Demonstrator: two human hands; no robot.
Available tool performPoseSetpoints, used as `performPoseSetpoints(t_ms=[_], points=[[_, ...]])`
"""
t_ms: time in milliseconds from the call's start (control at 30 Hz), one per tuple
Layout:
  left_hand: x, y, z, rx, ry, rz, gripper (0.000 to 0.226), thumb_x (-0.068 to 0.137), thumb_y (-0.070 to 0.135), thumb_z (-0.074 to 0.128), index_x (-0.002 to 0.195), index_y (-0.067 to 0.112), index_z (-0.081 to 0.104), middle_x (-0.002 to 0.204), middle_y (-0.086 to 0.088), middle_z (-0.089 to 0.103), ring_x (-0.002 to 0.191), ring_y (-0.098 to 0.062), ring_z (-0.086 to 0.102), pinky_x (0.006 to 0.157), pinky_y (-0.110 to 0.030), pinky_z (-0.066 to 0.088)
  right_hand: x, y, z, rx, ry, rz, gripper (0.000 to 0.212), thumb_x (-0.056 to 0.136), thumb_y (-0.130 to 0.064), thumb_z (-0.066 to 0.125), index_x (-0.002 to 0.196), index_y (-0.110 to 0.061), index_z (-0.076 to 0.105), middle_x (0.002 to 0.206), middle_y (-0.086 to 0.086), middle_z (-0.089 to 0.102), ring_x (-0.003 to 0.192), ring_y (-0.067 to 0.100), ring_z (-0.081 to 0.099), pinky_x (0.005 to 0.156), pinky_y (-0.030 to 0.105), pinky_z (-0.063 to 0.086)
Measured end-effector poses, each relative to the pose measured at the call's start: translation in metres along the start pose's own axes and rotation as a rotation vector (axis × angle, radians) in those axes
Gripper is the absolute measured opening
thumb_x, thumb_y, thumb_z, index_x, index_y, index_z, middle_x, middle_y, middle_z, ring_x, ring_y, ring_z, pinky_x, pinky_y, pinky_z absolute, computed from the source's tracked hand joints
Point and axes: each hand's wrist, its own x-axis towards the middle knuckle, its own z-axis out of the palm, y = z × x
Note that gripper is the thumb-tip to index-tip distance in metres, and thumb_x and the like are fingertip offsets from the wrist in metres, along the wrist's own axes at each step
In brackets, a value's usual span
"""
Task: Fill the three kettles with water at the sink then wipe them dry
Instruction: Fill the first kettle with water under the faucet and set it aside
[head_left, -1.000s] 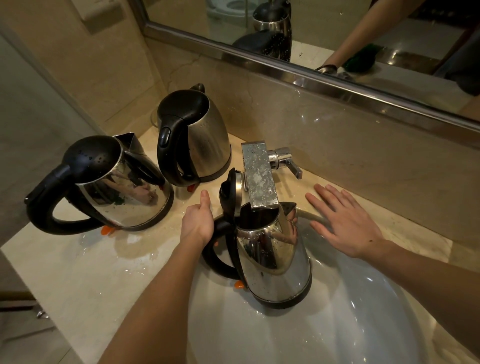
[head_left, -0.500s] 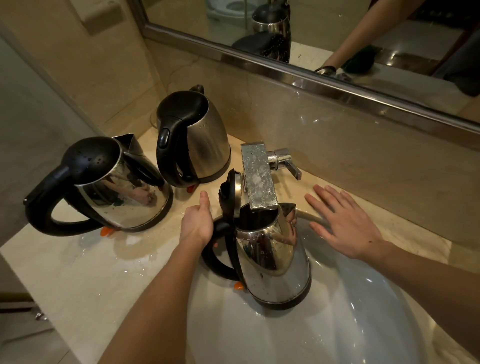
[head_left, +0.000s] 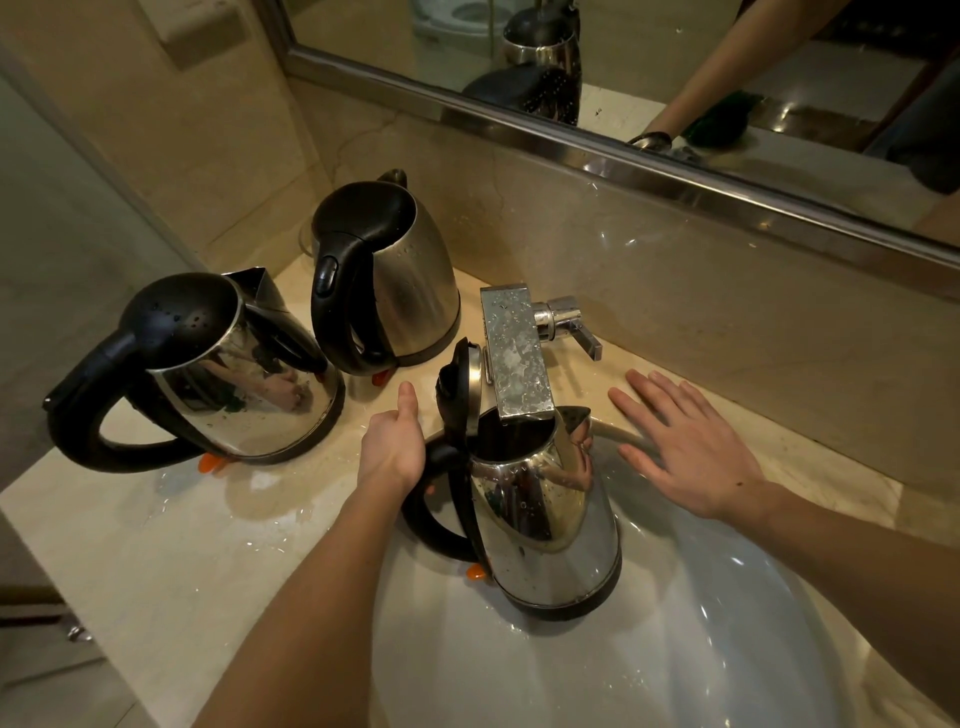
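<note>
The shiny steel kettle with a black handle (head_left: 550, 530) stands in the white sink basin (head_left: 675, 649) at the centre of the frame. Its lid is flipped up and its open mouth sits directly under the end of the flat chrome tap spout (head_left: 514, 353). The left hand (head_left: 395, 447) is curled round the kettle's handle, thumb up. The right hand (head_left: 685, 457) lies flat on the basin's rim with fingers straight and spread, holding nothing. The chrome tap lever (head_left: 576, 327) sits up and to the left of those fingertips, so the right hand is the nearer one to work it. I cannot tell whether water is running. A mirror-bright closed kettle (head_left: 239, 384) and a duller closed kettle (head_left: 410, 280) wait on the wet beige bench (head_left: 156, 545) at the left.
</note>
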Motion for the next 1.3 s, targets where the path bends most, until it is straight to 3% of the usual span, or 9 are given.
performPoseSetpoints(t_ms=[267, 367, 533, 700, 833, 1067, 1300], points=[[-0.002, 0.002, -0.001, 0.005, -0.006, 0.023, 0.063, 0.103, 0.056, 0.021, 0.081, 0.008, 0.054, 0.076, -0.011, 0.055, 0.080, -0.026, 0.059, 0.097, -0.047, 0.047, -0.001, -0.001, -0.002, 0.012, -0.003, -0.002, 0.066, 0.095, -0.064, 0.006, 0.155, -0.035, 0.003, 0.164, -0.002, 0.004, 0.150, 0.017, 0.002, 0.122, 0.043, 0.009], [0.000, 0.001, 0.000, 0.013, -0.009, 0.022, 0.064, 0.103, 0.057, 0.021, 0.085, 0.007, 0.056, 0.078, -0.011, 0.056, 0.085, -0.028, 0.061, 0.095, -0.045, 0.047, -0.001, -0.001, -0.003, 0.010, -0.006, -0.004, 0.067, 0.095, -0.065, 0.004, 0.155, -0.035, 0.003, 0.164, -0.002, 0.003, 0.151, 0.017, 0.001, 0.122, 0.043, 0.008], [0.001, 0.001, -0.001, 0.052, -0.013, 0.081, 0.061, 0.105, 0.052, 0.020, 0.071, 0.007, 0.045, 0.069, -0.010, 0.049, 0.069, -0.022, 0.052, 0.078, -0.037, 0.039, 0.000, -0.002, -0.003, 0.014, -0.011, -0.002, 0.067, 0.095, -0.065, 0.003, 0.155, -0.036, 0.000, 0.164, -0.004, 0.000, 0.150, 0.016, -0.002, 0.123, 0.041, 0.005], [0.003, 0.000, -0.003, 0.104, -0.031, 0.093, 0.062, 0.105, 0.052, 0.020, 0.064, 0.010, 0.042, 0.065, -0.007, 0.047, 0.062, -0.019, 0.048, 0.074, -0.035, 0.036, -0.001, -0.002, -0.004, 0.009, -0.015, -0.001, 0.067, 0.094, -0.065, 0.001, 0.155, -0.037, 0.000, 0.164, -0.004, 0.001, 0.150, 0.016, -0.002, 0.122, 0.042, 0.006], [0.007, -0.001, -0.004, 0.134, -0.041, 0.094, 0.063, 0.104, 0.053, 0.020, 0.064, 0.010, 0.043, 0.063, -0.006, 0.047, 0.060, -0.019, 0.047, 0.070, -0.034, 0.037, -0.001, -0.003, -0.006, 0.025, -0.007, -0.001, 0.070, 0.094, -0.066, -0.001, 0.155, -0.034, 0.007, 0.164, -0.002, 0.007, 0.150, 0.017, 0.003, 0.122, 0.044, 0.011], [0.014, -0.004, -0.004, 0.201, -0.044, 0.077, 0.064, 0.102, 0.057, 0.019, 0.071, 0.009, 0.048, 0.068, -0.007, 0.051, 0.065, -0.020, 0.050, 0.070, -0.035, 0.040, -0.001, -0.002, -0.006, 0.026, -0.005, -0.003, 0.070, 0.093, -0.067, -0.004, 0.155, -0.035, 0.003, 0.164, -0.003, 0.005, 0.150, 0.016, 0.002, 0.122, 0.042, 0.009], [0.018, -0.007, -0.004, 0.190, -0.066, 0.093, 0.062, 0.102, 0.058, 0.021, 0.070, 0.011, 0.046, 0.065, -0.005, 0.047, 0.060, -0.018, 0.046, 0.068, -0.035, 0.039, -0.001, -0.003, -0.006, 0.015, -0.007, 0.001, 0.066, 0.096, -0.064, 0.005, 0.155, -0.035, 0.005, 0.164, -0.002, 0.007, 0.150, 0.016, 0.002, 0.122, 0.042, 0.009]])
